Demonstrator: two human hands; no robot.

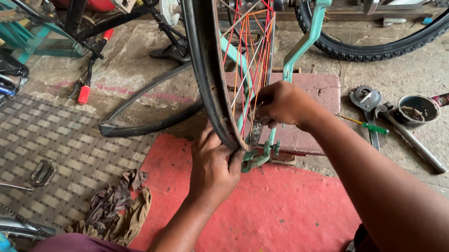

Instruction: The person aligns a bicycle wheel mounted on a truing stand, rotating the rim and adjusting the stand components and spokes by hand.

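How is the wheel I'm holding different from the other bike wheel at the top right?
The held wheel shows a bare, rusty rim with no tyre; the far wheel wears a knobby black tyre. The held wheel stands edge-on to the camera, gripped at its bottom by the left hand, with the right hand at its red and orange spokes; the far wheel is turned more side-on and no hand touches it. Both stand upright.
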